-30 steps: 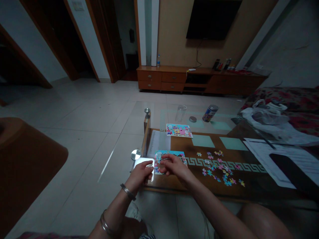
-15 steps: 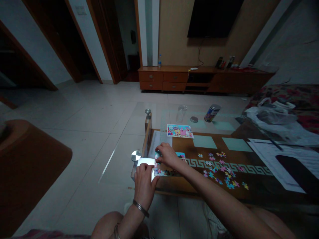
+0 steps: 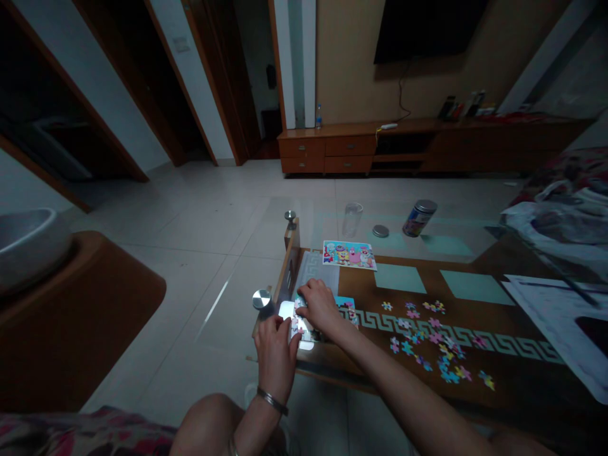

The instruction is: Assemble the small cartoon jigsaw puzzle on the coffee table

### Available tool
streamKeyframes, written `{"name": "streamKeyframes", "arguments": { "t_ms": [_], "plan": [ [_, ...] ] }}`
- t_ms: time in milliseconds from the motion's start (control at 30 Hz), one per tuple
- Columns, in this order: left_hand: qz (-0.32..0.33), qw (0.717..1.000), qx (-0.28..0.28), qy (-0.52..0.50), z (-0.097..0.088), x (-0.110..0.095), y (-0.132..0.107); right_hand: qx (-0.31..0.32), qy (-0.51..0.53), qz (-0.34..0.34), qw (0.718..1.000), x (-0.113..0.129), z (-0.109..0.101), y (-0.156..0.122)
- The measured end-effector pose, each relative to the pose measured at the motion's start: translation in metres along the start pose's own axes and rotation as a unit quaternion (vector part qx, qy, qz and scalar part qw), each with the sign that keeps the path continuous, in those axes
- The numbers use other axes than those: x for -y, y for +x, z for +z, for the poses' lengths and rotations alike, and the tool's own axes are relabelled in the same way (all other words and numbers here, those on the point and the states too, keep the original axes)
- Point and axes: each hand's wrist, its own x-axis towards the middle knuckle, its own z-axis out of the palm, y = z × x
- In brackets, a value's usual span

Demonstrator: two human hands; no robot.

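A partly assembled jigsaw puzzle (image 3: 308, 334) lies on the glass table near its left end, with a colourful stretch showing to the right of my wrist. My left hand (image 3: 274, 349) is closed at the puzzle's left edge, thumb and index finger against the border pieces. At the upper left corner, my right hand (image 3: 319, 306) bends its fingers and thumb onto the puzzle and hides its middle. Loose jigsaw pieces (image 3: 444, 345) are scattered to the right. Behind the puzzle lies a cartoon picture card (image 3: 349, 254).
A clear cup (image 3: 352, 220), a round metal lid (image 3: 380, 231) and a printed can (image 3: 420, 218) stand farther back on the glass. Papers (image 3: 551, 316) and a plastic bag (image 3: 560, 221) are at right. A metal table fitting (image 3: 261, 299) sits beside my left hand.
The view has swung slightly left, so the table's contents appear farther right. Both hands stay at the puzzle's left side, with the right hand slightly lower in the picture.
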Motion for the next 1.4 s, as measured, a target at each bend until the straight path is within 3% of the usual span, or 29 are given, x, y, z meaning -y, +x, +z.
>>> {"name": "streamKeyframes", "arguments": {
  "t_ms": [300,1100,1233,1400],
  "plan": [
    [0.047,0.997,-0.057,0.004,0.021,0.007,-0.017,-0.023,0.010,-0.024,0.999,-0.008,0.003,-0.003],
    [0.037,0.998,-0.043,0.019,0.017,0.008,-0.009,0.004,0.029,-0.035,0.999,-0.009,0.003,0.003],
    [0.038,0.998,-0.043,0.019,0.018,0.009,-0.009,0.035,0.059,-0.071,0.995,-0.008,0.008,-0.002],
    [0.042,0.998,-0.043,0.018,0.017,0.010,-0.009,0.008,0.064,-0.047,0.997,-0.007,0.007,-0.008]
  ]
}}
